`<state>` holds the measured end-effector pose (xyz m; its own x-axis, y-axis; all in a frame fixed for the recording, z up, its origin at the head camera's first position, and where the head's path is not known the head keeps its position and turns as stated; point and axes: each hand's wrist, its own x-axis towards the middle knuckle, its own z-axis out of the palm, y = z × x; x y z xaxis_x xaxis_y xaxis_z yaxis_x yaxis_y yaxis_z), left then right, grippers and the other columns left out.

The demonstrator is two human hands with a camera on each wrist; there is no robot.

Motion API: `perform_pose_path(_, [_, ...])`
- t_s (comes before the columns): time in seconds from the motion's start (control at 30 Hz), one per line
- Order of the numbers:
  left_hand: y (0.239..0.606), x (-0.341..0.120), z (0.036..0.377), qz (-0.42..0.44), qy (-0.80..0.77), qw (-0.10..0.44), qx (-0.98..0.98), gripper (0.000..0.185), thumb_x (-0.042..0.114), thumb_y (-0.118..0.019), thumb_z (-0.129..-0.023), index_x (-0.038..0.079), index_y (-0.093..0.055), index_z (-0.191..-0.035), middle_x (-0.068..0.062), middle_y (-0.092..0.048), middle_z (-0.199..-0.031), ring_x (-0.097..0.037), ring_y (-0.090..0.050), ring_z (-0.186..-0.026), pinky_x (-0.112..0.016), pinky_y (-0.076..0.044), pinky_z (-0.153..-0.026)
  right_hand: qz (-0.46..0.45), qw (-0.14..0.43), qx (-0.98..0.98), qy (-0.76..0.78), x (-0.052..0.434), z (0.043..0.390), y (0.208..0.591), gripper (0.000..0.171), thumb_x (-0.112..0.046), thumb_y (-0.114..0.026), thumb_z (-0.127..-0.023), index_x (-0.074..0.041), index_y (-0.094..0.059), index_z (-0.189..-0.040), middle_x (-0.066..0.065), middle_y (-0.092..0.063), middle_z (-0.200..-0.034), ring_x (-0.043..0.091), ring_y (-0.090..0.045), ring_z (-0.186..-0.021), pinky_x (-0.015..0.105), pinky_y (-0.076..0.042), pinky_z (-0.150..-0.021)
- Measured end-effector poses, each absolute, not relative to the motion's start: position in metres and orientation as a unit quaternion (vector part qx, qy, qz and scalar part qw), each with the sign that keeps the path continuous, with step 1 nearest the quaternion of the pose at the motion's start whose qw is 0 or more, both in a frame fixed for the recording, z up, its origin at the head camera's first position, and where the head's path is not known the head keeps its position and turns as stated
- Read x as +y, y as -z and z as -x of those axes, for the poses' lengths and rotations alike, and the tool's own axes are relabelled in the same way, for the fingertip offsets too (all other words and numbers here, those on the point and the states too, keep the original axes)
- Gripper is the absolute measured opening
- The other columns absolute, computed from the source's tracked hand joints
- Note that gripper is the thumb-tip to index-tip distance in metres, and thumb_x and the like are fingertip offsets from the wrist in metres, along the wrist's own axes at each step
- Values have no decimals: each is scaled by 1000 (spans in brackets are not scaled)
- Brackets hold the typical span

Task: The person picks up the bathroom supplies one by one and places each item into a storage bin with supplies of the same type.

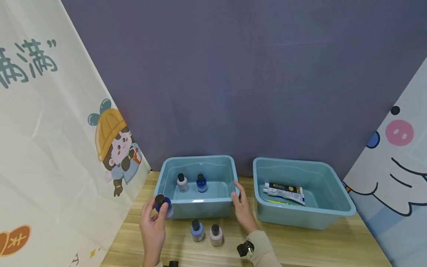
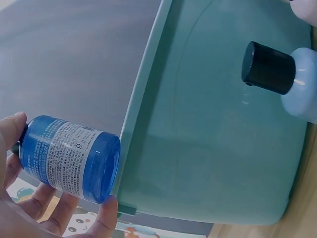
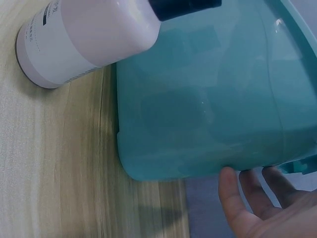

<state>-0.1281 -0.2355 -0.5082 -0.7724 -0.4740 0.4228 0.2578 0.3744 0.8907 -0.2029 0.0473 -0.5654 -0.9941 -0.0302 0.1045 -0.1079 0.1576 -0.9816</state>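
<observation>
The dark blue bottle (image 1: pixel 163 206) sits in the left hand (image 1: pixel 152 226), pinched between thumb and fingers just outside the front left corner of the left bin (image 1: pixel 186 204), at about rim height. In the left wrist view the bottle (image 2: pixel 69 158) lies tilted, with its base toward the bin wall and only fingertips (image 2: pixel 106 218) under it. That light pinch is the main risk: the bottle looks smooth, and with so little of the hand around it a small knock against the rim could roll it out of the fingers and drop it on the counter (image 1: pixel 300 244) rather than inside.

The right hand (image 1: pixel 242 209) rests with relaxed, nearly straight fingers against the bin's right wall, holding nothing. It steadies the bin, but a push from that side could slide the light bin leftward into the held bottle.

Inside the bin a pale pink bottle (image 1: pixel 182 183) and a blue bottle (image 1: pixel 201 183) stand upright, close together near the back. A bottle dropped in from rim height could topple them.

On the counter just in front of the bin stand a light blue bottle (image 1: pixel 197 230) and a pinkish bottle (image 1: pixel 215 235), between the two forearms, where a sweeping wrist or sleeve could tip either over.

The right bin (image 1: pixel 333 211), holding a toothpaste tube (image 1: pixel 284 192), stands well apart from all this.
</observation>
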Motion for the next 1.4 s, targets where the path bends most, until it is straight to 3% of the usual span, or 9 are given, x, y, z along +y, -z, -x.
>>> perform_pose_path(0.1, [505, -236, 131, -60, 552, 337, -760, 32, 14, -68, -99, 5, -67, -130, 8, -57, -114, -2, -55, -112, -10, -51, -75, -45, 32, -760, -648, 48, 203, 565, 50, -29, -39, -112, -25, -27, -161, 17, -28, -165, 38, -46, -135, 48, -49, -98])
perform_pose_path(0.2, [502, -237, 133, -53, 552, 342, -759, 32, 13, -68, -99, 3, -66, -130, 9, -57, -114, -2, -56, -109, -10, -52, -76, -42, 41, -764, -643, 47, 206, 572, 50, -35, -39, -112, -30, -28, -160, 14, -25, -168, 38, -44, -140, 52, -48, -101])
perform_pose_path(0.4, [495, -237, 138, -38, 555, 347, -755, 32, 12, -69, -99, 5, -67, -130, 10, -58, -116, -4, -56, -109, -11, -51, -78, -47, 58, -764, -641, 47, 208, 580, 49, -44, -40, -110, -36, -31, -157, 15, -34, -162, 34, -51, -126, 45, -50, -94])
perform_pose_path(0.7, [486, -235, 146, -18, 563, 349, -749, 31, 9, -69, -98, 7, -68, -128, 12, -56, -114, -5, -54, -110, -10, -50, -79, -49, 64, -766, -638, 45, 208, 579, 50, -43, -40, -111, -32, -30, -158, 15, -35, -160, 32, -53, -116, 39, -49, -88])
perform_pose_path(0.87, [482, -235, 153, -23, 563, 343, -752, 31, 9, -70, -97, 9, -68, -128, 11, -57, -112, -4, -55, -110, -9, -49, -79, -48, 61, -764, -641, 45, 208, 578, 50, -42, -40, -111, -30, -31, -158, 19, -46, -143, 33, -54, -103, 39, -48, -83])
perform_pose_path(1.0, [476, -233, 158, -38, 552, 331, -764, 32, 12, -69, -98, 7, -67, -130, 9, -58, -114, -1, -54, -111, -8, -47, -82, -42, 61, -765, -639, 46, 208, 578, 47, -42, -40, -111, -36, -32, -157, 18, -51, -131, 35, -54, -97, 38, -47, -82])
perform_pose_path(1.23, [469, -232, 167, -16, 561, 320, -763, 33, 9, -69, -98, 1, -65, -130, -8, -61, -117, -3, -53, -110, -8, -48, -81, -33, 58, -770, -635, 47, 210, 579, 45, -44, -40, -110, -43, -32, -154, 16, -52, -125, 29, -54, -91, 36, -45, -80])
perform_pose_path(1.4, [471, -239, 175, -5, 556, 313, -770, 34, 12, -70, -97, 5, -65, -130, -2, -61, -115, -5, -53, -107, -6, -49, -78, -32, 60, -770, -634, 45, 209, 579, 46, -44, -40, -110, -39, -32, -156, 13, -52, -108, 28, -54, -88, 35, -45, -78])
